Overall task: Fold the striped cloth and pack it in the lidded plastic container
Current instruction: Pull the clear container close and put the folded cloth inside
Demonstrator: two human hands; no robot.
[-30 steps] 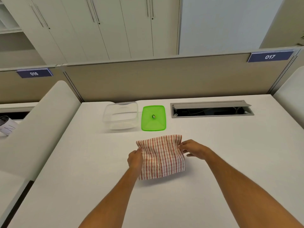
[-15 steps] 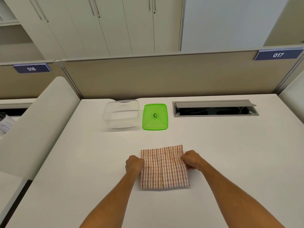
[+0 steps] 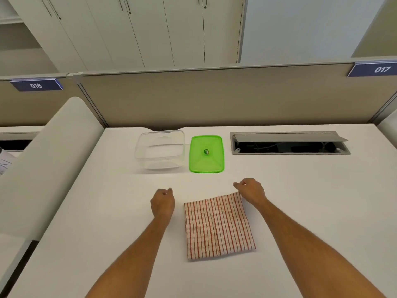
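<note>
striped cloth [image 3: 218, 225]: laid flat on the white desk [image 3: 300, 201] as a folded rectangle, between the two forearms.
left hand [image 3: 162, 202]: loosely curled, nothing held; kept just left of the cloth, apart from it.
right hand [image 3: 250, 190]: fingers curled, nothing seen gripped; placed at the cloth's far right corner.
plastic container [image 3: 160, 149]: clear, uncovered, set beyond the cloth.
green lid [image 3: 206, 153]: laid flat just right of the container.
</note>
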